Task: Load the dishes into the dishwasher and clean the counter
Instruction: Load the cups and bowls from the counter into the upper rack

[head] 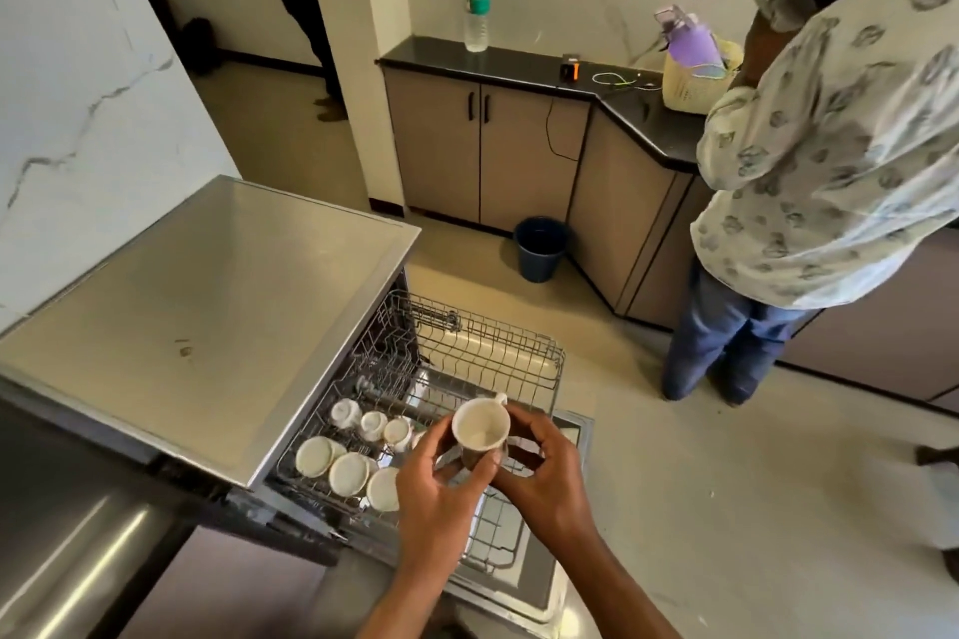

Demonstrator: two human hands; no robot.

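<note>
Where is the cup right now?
The cup sits low in the head view, held between both hands above the pulled-out dishwasher rack, right of the white dishes.

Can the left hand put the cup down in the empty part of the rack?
Probably yes. The left hand holds the cup right above the rack, whose far wire section looks bare, with nothing between.

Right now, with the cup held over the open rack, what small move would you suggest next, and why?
Probably turn the cup mouth-down and lower it beside the upturned cups: both hands, left hand and right hand, hold it upright above the rack.
</note>
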